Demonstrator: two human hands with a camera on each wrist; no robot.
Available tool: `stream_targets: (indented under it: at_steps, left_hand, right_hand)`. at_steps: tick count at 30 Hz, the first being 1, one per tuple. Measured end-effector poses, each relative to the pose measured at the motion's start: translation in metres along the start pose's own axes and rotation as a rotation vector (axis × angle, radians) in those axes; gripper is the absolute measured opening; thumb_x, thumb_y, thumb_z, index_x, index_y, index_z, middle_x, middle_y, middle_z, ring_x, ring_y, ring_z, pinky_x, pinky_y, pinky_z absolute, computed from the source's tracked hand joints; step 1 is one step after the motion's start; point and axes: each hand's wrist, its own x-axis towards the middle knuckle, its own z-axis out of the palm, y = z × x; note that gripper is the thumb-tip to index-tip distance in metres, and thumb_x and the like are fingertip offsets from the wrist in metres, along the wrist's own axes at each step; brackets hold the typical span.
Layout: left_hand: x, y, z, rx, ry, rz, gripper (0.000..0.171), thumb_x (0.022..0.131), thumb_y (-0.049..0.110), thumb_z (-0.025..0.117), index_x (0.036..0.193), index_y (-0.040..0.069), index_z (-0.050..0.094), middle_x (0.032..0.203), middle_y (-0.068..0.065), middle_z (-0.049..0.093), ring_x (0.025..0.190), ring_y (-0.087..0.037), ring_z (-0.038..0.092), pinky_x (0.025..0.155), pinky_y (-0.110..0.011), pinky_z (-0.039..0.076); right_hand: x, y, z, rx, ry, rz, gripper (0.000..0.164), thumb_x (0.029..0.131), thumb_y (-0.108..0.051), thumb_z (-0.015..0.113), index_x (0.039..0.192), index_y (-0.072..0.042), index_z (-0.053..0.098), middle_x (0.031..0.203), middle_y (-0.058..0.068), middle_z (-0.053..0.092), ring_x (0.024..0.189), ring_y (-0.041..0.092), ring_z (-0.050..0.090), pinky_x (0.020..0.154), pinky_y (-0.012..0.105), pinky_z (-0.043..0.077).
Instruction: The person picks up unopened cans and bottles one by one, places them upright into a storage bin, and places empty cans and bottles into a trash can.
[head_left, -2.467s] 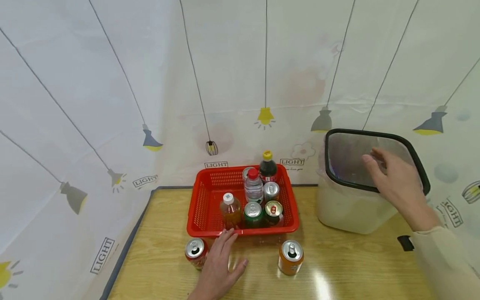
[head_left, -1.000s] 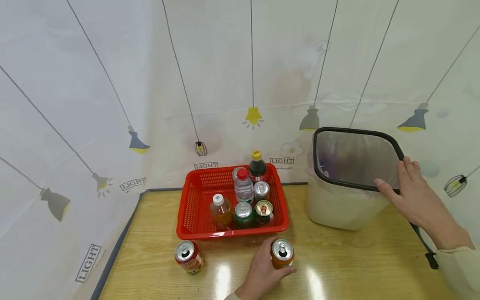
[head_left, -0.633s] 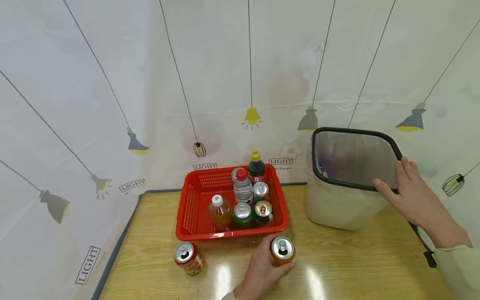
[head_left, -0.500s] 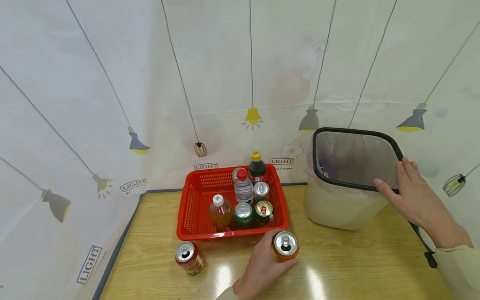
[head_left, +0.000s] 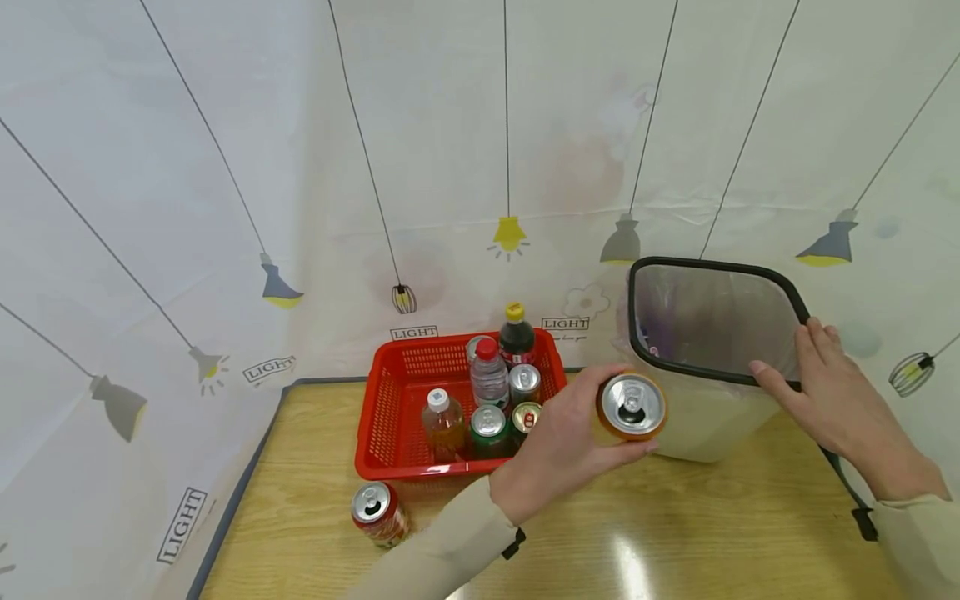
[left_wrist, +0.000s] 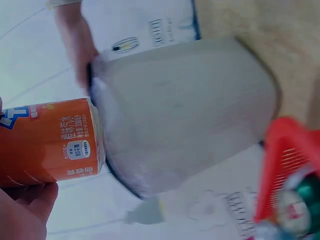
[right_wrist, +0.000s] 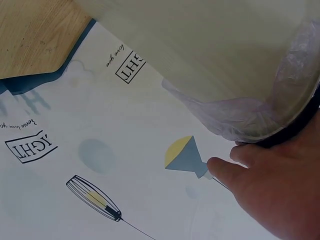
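My left hand (head_left: 558,437) grips an orange soda can (left_wrist: 55,142), held upright off the table in front of the trash bin, its tab top (head_left: 633,406) facing the head camera. The translucent whitish bin (left_wrist: 185,105) has a black rim (head_left: 720,265) and a thin plastic liner (right_wrist: 235,117). My right hand (head_left: 847,400) holds the bin's near right corner, with the thumb over the front rim and the fingers along the outer right side. A red soda can (head_left: 380,517) stands on the table, left of my left forearm.
A red plastic basket (head_left: 386,417) sits left of the bin, holding several cans and bottles, including a white-capped bottle (head_left: 444,425), a red-capped bottle (head_left: 489,375) and a yellow-capped cola bottle (head_left: 517,333). A printed cloth backdrop (head_left: 450,125) rises behind the wooden table (head_left: 315,433).
My left hand grasped the orange can, lifted it off the table and carried it right and forward toward the bin. My right hand moved from over the bin's opening to its rim.
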Motion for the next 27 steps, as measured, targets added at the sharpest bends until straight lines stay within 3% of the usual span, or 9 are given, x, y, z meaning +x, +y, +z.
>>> stream_targets:
  at_steps: [5,8,11,15,19,24,27]
  left_hand:
    - [0.042,0.008,0.001,0.074,-0.012,0.101,0.084,0.081,0.030,0.092,0.144,0.003,0.044,0.133,-0.007,0.061,0.119,-0.011,0.062,0.104,-0.013,0.043]
    - [0.063,0.008,0.007,0.144,0.002,0.120,0.083,0.082,0.034,0.090,0.142,0.000,0.045,0.134,-0.008,0.060,0.119,-0.012,0.061,0.105,-0.011,0.040]
    - [0.080,0.006,0.016,0.151,0.024,0.106,0.082,0.082,0.034,0.090,0.141,0.000,0.045,0.136,-0.010,0.058,0.121,-0.015,0.061,0.105,-0.011,0.040]
    - [0.098,0.001,0.034,0.153,0.037,0.042,0.084,0.082,0.037,0.090,0.142,0.000,0.045,0.136,-0.011,0.057,0.120,-0.016,0.061,0.101,-0.011,0.043]
    - [0.112,-0.008,0.054,0.212,0.005,-0.062,0.083,0.085,0.044,0.086,0.143,0.002,0.046,0.134,-0.007,0.059,0.117,-0.012,0.062,0.095,-0.012,0.046]
    - [0.115,-0.017,0.075,0.229,-0.108,-0.246,0.081,0.085,0.053,0.082,0.144,0.009,0.047,0.129,0.002,0.061,0.113,-0.004,0.061,0.093,-0.012,0.048]
    - [0.113,-0.020,0.083,0.307,-0.155,-0.294,0.082,0.083,0.057,0.081,0.142,0.010,0.048,0.125,0.004,0.061,0.111,-0.003,0.061,0.093,-0.012,0.048]
  right_hand:
    - [0.001,0.000,0.001,-0.008,0.013,0.002,0.091,0.110,-0.048,0.040,0.153,0.022,0.001,0.160,0.044,-0.009,0.150,0.054,-0.013,0.121,0.067,-0.001]
    - [0.001,0.000,0.001,-0.010,0.018,0.004,0.091,0.110,-0.049,0.040,0.153,0.022,0.003,0.159,0.045,-0.007,0.150,0.055,-0.012,0.120,0.068,0.000]
    - [0.001,0.001,0.001,-0.010,0.020,0.001,0.091,0.110,-0.048,0.041,0.153,0.022,0.004,0.159,0.046,-0.005,0.150,0.056,-0.010,0.119,0.070,0.003]
    - [0.002,0.002,0.000,-0.014,0.022,-0.003,0.091,0.110,-0.048,0.042,0.153,0.022,0.004,0.159,0.046,-0.004,0.149,0.057,-0.009,0.118,0.072,0.005]
    - [0.002,0.003,0.000,-0.025,0.020,-0.004,0.091,0.110,-0.048,0.042,0.153,0.023,0.004,0.158,0.046,-0.004,0.149,0.058,-0.008,0.117,0.073,0.006]
    - [0.001,0.003,0.001,-0.025,0.019,-0.004,0.090,0.110,-0.047,0.041,0.153,0.023,0.005,0.159,0.046,-0.004,0.149,0.058,-0.007,0.115,0.075,0.009]
    - [0.002,0.001,0.001,-0.025,0.014,0.003,0.090,0.110,-0.048,0.041,0.153,0.023,0.005,0.160,0.045,-0.005,0.150,0.057,-0.007,0.116,0.075,0.009]
